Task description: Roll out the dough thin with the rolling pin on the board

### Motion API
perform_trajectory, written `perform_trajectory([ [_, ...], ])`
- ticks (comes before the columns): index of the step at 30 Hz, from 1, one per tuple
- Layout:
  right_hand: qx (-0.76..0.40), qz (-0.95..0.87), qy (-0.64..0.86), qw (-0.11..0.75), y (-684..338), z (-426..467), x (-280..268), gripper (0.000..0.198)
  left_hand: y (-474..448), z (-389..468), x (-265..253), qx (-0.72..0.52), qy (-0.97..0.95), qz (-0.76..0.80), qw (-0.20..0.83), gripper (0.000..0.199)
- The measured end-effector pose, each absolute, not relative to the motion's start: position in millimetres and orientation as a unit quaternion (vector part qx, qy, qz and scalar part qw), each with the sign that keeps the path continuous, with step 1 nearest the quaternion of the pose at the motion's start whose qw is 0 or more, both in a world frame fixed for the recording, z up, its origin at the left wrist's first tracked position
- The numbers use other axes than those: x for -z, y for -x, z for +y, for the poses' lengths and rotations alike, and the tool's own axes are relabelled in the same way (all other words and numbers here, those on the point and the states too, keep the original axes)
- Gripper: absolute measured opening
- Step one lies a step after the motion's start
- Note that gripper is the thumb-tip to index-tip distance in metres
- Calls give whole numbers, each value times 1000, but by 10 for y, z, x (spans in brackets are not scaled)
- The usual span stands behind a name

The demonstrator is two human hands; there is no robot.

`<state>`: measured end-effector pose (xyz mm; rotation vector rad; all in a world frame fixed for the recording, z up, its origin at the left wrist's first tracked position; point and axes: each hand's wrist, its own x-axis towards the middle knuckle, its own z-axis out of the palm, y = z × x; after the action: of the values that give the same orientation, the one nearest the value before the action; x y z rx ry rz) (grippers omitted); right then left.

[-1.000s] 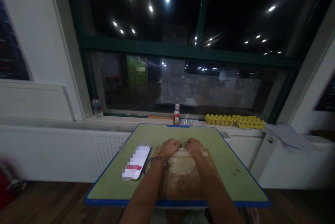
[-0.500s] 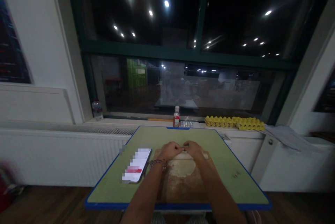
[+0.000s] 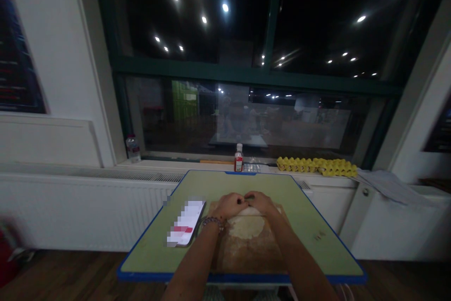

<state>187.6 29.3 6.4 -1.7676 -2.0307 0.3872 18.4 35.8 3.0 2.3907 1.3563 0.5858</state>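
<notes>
Left hand (image 3: 230, 205): curling fingers halfway at the far end of the dough (image 3: 247, 227), hold impossible to tell.
Right hand (image 3: 260, 201): curling just beside, hold equally unclear.
Dough: lying on the board (image 3: 250, 256).

The left hand (image 3: 230, 204) and right hand (image 3: 261, 202) curl close together at the flattened dough's (image 3: 249, 228) far edge, on a brown board (image 3: 252, 255) beside a smartphone (image 3: 193, 216).
</notes>
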Motion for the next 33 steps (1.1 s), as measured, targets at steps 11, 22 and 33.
perform_trajectory([
  [11,-186,-756,581,237,-1933,262,45,30,-234,347,-7,-206,-795,561,107,25],
  [22,-167,-797,520,257,-1975,142,89,33,-213,-28,-73,-152,-852,501,-14,29],
  [33,-58,-829,511,220,-1939,-179,163,45,-214,-208,129,-189,-863,459,-98,32],
])
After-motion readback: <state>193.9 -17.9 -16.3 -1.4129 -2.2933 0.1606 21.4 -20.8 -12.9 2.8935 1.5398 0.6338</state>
